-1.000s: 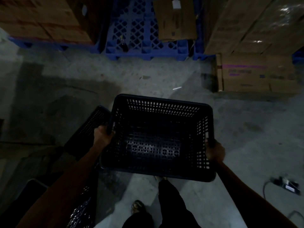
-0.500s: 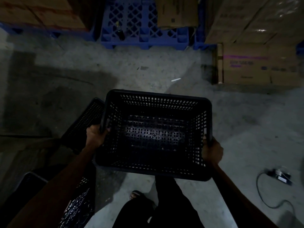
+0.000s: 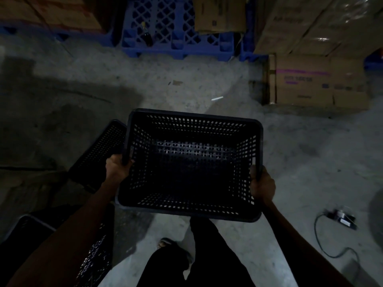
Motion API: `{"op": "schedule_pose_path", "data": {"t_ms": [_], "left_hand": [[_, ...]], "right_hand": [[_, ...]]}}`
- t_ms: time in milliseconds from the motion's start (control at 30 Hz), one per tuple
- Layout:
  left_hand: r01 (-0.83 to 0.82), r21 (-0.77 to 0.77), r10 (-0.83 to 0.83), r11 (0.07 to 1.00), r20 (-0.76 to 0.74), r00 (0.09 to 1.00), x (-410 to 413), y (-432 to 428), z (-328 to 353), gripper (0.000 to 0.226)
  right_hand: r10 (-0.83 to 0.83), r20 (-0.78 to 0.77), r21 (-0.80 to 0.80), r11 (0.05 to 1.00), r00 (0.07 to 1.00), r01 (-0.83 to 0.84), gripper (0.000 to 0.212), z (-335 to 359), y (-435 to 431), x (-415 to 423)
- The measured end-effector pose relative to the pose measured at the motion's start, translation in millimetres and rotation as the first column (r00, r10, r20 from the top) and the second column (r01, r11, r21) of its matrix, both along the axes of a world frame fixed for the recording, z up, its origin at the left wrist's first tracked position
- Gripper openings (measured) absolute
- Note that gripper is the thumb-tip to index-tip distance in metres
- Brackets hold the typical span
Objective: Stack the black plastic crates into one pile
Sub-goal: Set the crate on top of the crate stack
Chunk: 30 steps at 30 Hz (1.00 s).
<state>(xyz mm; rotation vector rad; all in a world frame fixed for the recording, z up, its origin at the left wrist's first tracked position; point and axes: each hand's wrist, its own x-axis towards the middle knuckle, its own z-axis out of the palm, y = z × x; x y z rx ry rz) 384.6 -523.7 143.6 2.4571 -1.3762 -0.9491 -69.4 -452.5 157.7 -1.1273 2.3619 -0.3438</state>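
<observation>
Both hands carry one black perforated plastic crate (image 3: 192, 162) in front of the person's body, clear of the grey concrete floor (image 3: 186, 79). Left hand (image 3: 116, 168) is closed over the rim of the crate's left short wall, fingers curled inside; right hand (image 3: 262, 184) is closed over the rim of the right short wall in the same way. Crate is open side up and empty, its lattice bottom catching some light, and it is tilted slightly, the far rim higher in view than the near one. Lighting is dim. To the left, just beside the held crate and partly hidden behind the left forearm, a second black perforated crate (image 3: 99, 150) sits lower down; whether it stands level or leans cannot be told. More dark perforated plastic (image 3: 93, 259) shows under the left forearm at the lower left, too dark to tell how many pieces it is. Below the held crate, the person's dark trousers (image 3: 207, 255) and one sandalled foot (image 3: 165, 243) are visible. At the far side, a blue plastic pallet (image 3: 176, 44) lies flat on the floor, flanked by stacked brown cardboard boxes (image 3: 310, 27). One brown cardboard carton with purple print (image 3: 315, 83) stands on the floor at the right. A small dark device with a cable (image 3: 342, 219) lies on the floor at lower right, well apart from the crate.
</observation>
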Motion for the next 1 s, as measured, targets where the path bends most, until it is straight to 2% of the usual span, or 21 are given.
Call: {"op": "schedule_pose_path", "data": {"t_ms": [200, 333, 533, 667, 867, 1000], "left_hand": [[0.043, 0.005, -0.043, 0.999, -0.003, 0.999, -4.2, 3.3, 0.8, 0.031], [0.052, 0.047, -0.054, 0.998, 0.021, 0.998, -3.9, -6.2, -4.4, 0.034], [0.106, 0.066, -0.109, 0.992, 0.052, 0.993, -4.0, -3.8, -0.1, 0.032], [0.159, 0.118, -0.171, 0.98, 0.095, 0.981, -3.9, -4.7, 3.4, 0.037], [0.151, 0.159, -0.168, 0.976, 0.101, 0.981, -0.7, -8.4, 1.6, 0.041], [0.15, 0.159, -0.168, 0.976, 0.105, 0.98, -0.7, -7.3, 1.5, 0.042]], "right_hand": [[0.013, 0.009, 0.039, 0.999, 1.0, -0.013, 0.066, 5.6, 8.4, -1.6], [0.042, -0.012, 0.099, 0.994, 0.999, -0.04, 0.036, 3.1, 3.6, -6.5], [0.073, -0.061, 0.098, 0.993, 0.995, -0.067, 0.037, -0.3, 3.6, -4.1], [0.087, -0.021, 0.142, 0.986, 0.996, -0.083, 0.033, 0.4, 1.0, -9.3], [0.098, -0.02, 0.174, 0.98, 0.995, -0.093, 0.033, 0.9, -0.5, -12.5], [0.077, -0.045, 0.133, 0.989, 0.996, -0.07, 0.033, -2.1, 1.4, -9.7]]}}
